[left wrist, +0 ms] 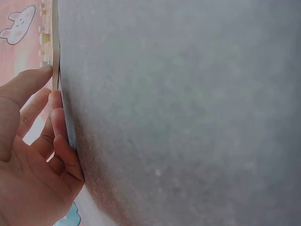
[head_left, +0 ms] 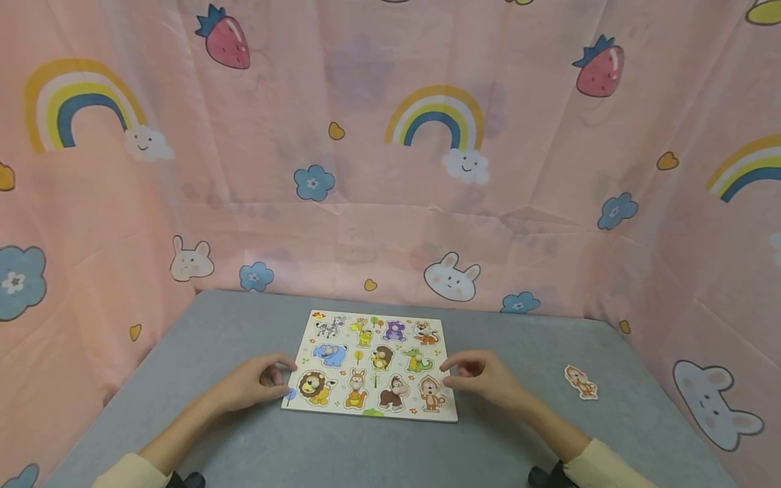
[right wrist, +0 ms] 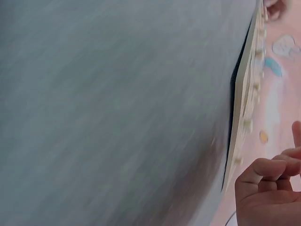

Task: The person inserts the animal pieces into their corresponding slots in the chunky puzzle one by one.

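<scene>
A wooden animal puzzle board (head_left: 348, 409) lies flat on the grey table, its several animal pictures facing up. At the board's left edge is my left hand (head_left: 259, 381), thumb and forefinger spread apart with their tips right at the rim. The left wrist view shows that thumb (left wrist: 28, 84) against the board's side, the other fingers loosely bent. My right hand (head_left: 485, 378) is at the right edge, its thumb and forefinger tips overlapping the rim beside the monkey picture (head_left: 432, 394). In the right wrist view its fingers (right wrist: 265, 174) are loosely bent.
A loose monkey-shaped puzzle piece (head_left: 581, 382) lies on the grey table (head_left: 512, 447), to the right of my right hand. Pink patterned cloth (head_left: 366, 237) hangs behind the table and along both sides. Small knobs (right wrist: 248, 125) stand up from the board.
</scene>
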`<control>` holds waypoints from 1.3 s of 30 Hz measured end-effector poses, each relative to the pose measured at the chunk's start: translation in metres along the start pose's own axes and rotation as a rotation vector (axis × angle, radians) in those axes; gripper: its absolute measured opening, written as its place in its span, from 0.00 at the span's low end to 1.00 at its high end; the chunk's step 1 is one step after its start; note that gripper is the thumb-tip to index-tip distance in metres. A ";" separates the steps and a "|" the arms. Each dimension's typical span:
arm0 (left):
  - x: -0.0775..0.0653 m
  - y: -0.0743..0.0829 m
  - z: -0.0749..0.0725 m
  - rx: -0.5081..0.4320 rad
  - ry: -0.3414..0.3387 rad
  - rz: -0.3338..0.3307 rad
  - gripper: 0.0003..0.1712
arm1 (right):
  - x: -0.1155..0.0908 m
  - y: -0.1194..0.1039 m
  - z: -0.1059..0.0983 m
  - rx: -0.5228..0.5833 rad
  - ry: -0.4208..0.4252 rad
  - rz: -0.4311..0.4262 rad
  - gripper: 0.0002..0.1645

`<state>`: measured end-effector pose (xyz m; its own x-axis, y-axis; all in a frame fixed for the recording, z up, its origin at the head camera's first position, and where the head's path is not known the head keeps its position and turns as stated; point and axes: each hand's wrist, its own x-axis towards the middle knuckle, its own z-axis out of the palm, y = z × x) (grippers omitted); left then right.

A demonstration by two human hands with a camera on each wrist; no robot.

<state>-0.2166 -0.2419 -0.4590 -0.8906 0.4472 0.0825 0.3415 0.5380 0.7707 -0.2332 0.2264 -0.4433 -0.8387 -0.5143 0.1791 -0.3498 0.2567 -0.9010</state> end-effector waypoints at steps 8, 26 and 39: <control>0.000 0.001 -0.001 -0.003 -0.008 -0.014 0.19 | -0.023 0.006 -0.028 -0.001 0.051 -0.040 0.13; -0.001 0.001 -0.001 -0.014 -0.015 -0.008 0.20 | -0.075 0.015 -0.081 -0.092 0.242 0.149 0.17; 0.000 -0.001 -0.001 -0.014 -0.014 -0.009 0.20 | -0.115 0.026 -0.137 -0.097 0.339 0.277 0.19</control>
<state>-0.2171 -0.2436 -0.4594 -0.8894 0.4521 0.0673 0.3295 0.5322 0.7799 -0.2028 0.4040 -0.4333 -0.9899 -0.1225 0.0707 -0.1172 0.4310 -0.8947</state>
